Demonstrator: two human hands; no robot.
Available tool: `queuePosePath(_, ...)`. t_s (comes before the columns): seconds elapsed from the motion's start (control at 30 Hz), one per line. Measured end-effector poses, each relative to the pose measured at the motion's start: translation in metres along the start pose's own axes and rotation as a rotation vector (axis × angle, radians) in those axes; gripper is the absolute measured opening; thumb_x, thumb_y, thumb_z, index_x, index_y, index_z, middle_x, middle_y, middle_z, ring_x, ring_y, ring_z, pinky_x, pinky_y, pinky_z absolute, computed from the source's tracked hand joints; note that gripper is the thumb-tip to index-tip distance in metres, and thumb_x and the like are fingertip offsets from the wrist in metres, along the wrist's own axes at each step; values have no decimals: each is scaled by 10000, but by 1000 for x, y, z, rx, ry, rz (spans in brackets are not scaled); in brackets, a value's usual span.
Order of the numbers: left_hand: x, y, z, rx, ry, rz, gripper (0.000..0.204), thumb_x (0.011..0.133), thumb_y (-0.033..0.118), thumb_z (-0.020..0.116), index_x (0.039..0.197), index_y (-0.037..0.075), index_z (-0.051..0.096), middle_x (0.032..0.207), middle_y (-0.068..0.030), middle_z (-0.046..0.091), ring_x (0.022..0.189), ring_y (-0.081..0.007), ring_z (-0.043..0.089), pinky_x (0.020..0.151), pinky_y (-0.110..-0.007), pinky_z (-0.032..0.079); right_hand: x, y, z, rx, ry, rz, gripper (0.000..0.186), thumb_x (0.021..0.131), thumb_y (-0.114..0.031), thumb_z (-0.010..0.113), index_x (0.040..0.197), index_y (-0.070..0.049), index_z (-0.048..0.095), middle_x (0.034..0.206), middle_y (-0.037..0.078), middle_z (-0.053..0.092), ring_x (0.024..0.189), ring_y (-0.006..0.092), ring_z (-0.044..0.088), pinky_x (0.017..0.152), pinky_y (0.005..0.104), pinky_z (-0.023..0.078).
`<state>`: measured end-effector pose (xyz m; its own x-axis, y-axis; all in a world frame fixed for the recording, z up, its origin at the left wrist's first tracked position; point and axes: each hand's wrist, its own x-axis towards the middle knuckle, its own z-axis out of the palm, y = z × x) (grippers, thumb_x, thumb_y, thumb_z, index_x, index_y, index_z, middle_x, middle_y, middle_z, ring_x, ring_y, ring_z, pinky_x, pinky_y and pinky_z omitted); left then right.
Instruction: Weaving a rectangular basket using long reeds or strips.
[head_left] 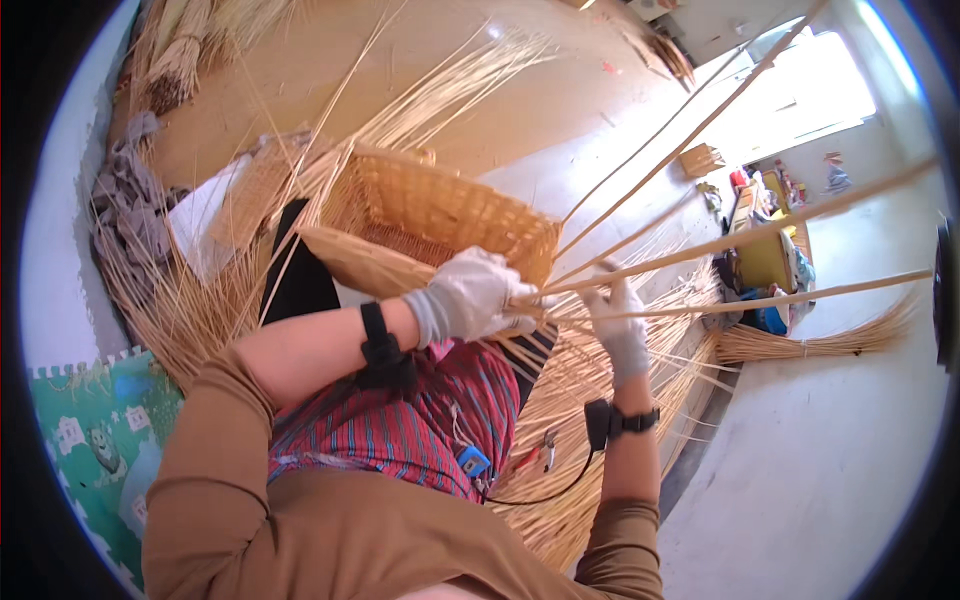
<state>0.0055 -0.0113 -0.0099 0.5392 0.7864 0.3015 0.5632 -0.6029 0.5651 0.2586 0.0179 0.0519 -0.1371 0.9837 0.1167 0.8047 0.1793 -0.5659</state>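
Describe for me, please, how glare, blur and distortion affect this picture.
In the head view, the window is washed out to white; in the head view, the long canes at right and the gloved right hand look somewhat soft; also in the head view, the wall curves toward the rim, with black corners framing the fisheye image.

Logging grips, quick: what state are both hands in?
Left hand: closed on rods beside the basket.
Right hand: at the rods; whether gripping cannot be told.

Wicker basket (450,208) (rough), matt cloth gloves (470,290)
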Motion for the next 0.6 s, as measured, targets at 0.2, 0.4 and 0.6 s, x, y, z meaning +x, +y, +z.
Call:
queuePosePath(0.2, 19, 8, -11, -93, 32, 49, 503, 840, 489, 777, 1235, 178, 758, 1166, -134, 699, 1120, -316, 652, 964, -440, 493, -38, 74, 39, -152, -105, 124, 465, 1059, -438, 531, 904, -52, 738, 815, 218, 700, 787, 420, 674, 713, 493, 527)
queuePosePath(0.4, 19, -26, -7, -556, -221, 214, 804, 696, 214, 889, 1452, 201, 613, 1447, -153, 596, 1285, -370, 601, 1079, -410, 490, -5, -87, -43, 665, -418, -63, 415, 910, -77, 795, 1313, -54, 696, 851, 34, 685, 791, 124, 640, 686, 329, 531)
queuePosePath(0.6, 12, -23, -17, -558, -268, 5, 663, 735, 127, 862, 1354, 151, 626, 1398, -137, 663, 1326, -320, 612, 1106, -343, 491, 1, -88, -62, 651, -819, -521, 334, 792, -73, 901, 1092, -56, 756, 908, 24, 655, 806, 174, 636, 746, 324, 513)
